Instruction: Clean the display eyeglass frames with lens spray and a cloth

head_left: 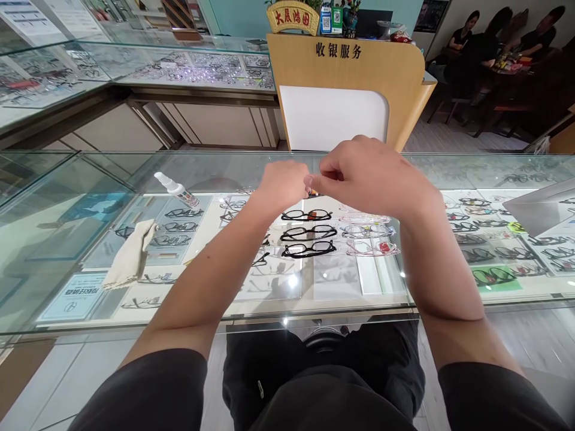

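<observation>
Left hand [285, 182], right hand [372, 173]: close together above glass bench [211, 173], right fingers [332, 163] curled, left's hidden, any contents undeterminable; steady, light handling suits best.

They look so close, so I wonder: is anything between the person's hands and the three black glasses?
Yes, the clear glass counter top: the left hand and right hand are above it, and the three black glasses look to be underneath. I see nothing else in the way.
</observation>
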The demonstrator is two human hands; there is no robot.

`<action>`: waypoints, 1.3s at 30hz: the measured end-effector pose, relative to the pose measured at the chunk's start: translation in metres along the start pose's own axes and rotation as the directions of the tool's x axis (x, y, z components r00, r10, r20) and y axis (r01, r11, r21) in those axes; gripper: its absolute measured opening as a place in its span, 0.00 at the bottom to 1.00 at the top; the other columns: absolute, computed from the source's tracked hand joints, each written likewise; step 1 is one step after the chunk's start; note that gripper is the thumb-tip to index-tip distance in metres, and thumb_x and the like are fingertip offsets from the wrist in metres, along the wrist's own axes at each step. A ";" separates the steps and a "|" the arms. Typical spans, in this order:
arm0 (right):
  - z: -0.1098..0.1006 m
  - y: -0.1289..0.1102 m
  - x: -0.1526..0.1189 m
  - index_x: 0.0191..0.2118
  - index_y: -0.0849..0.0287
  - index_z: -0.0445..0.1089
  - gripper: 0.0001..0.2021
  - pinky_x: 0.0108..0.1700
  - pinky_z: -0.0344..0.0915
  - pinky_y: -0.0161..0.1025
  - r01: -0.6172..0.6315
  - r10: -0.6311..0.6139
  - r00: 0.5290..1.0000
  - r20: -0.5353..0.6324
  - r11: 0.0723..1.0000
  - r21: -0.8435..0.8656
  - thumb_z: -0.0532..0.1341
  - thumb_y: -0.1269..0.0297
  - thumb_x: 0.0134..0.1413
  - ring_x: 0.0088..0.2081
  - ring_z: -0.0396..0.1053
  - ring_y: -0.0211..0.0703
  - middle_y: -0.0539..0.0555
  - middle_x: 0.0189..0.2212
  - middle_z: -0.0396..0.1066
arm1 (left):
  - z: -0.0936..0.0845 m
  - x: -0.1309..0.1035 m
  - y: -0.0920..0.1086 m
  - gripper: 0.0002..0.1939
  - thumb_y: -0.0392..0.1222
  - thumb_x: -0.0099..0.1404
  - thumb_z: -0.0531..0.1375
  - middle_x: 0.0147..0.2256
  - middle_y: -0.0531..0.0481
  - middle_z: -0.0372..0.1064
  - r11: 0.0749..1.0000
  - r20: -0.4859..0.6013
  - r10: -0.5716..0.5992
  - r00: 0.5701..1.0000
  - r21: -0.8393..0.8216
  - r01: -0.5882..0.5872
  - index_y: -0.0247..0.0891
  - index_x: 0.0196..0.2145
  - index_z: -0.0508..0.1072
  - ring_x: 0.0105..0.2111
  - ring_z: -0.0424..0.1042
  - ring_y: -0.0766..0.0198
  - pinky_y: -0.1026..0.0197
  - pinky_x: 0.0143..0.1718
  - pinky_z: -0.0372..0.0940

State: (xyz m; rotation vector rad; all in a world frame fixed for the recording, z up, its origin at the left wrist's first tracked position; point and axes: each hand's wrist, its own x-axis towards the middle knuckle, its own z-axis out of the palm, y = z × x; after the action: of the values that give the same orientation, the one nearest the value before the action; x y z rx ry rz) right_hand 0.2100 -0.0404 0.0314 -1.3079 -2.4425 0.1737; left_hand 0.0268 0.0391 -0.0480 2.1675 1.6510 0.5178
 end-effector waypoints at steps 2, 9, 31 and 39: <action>0.000 0.006 0.000 0.23 0.55 0.63 0.22 0.38 0.54 0.44 0.008 -0.008 0.999 -0.047 1.000 0.009 0.63 0.58 0.71 0.28 0.56 0.43 0.50 0.19 0.51 | -0.021 -0.004 0.002 0.17 0.33 0.57 0.70 0.19 0.49 0.56 0.995 -0.027 0.027 0.999 0.096 -0.024 0.42 0.18 0.70 0.26 0.60 0.56 0.52 0.36 0.48; -0.003 0.022 0.002 0.31 0.57 0.76 0.12 0.40 0.53 0.44 -0.066 0.077 0.964 -0.256 0.996 0.052 0.66 0.61 0.68 0.31 0.61 0.44 0.51 0.22 0.63 | -0.058 -0.023 0.013 0.06 0.45 0.64 0.73 0.21 0.57 0.51 0.858 -0.276 0.032 0.961 -0.486 -0.168 0.42 0.38 0.87 0.24 0.47 0.67 0.56 0.32 0.44; -0.008 0.012 0.002 0.41 0.57 0.78 0.06 0.35 0.47 0.42 0.061 0.093 0.909 -0.407 0.935 0.349 0.64 0.63 0.69 0.26 0.51 0.38 0.43 0.21 0.57 | -0.057 -0.039 0.026 0.17 0.52 0.54 0.82 0.26 0.53 0.67 0.519 -0.277 0.069 0.958 -0.810 -0.272 0.44 0.39 0.89 0.26 0.55 0.68 0.60 0.27 0.49; -0.003 0.020 0.005 0.39 0.55 0.74 0.06 0.34 0.47 0.40 0.135 0.055 0.911 -0.408 0.896 0.422 0.64 0.61 0.69 0.27 0.51 0.38 0.42 0.22 0.56 | -0.056 -0.038 0.026 0.16 0.52 0.55 0.81 0.24 0.54 0.65 0.550 -0.317 0.052 0.947 -0.782 -0.292 0.44 0.38 0.87 0.24 0.56 0.67 0.58 0.27 0.51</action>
State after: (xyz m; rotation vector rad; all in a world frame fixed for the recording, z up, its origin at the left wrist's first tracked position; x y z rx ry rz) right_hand 0.2238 -0.0249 0.0303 -0.9695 -1.9208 0.3781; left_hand 0.0111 0.0002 0.0108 1.5479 0.9324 1.3745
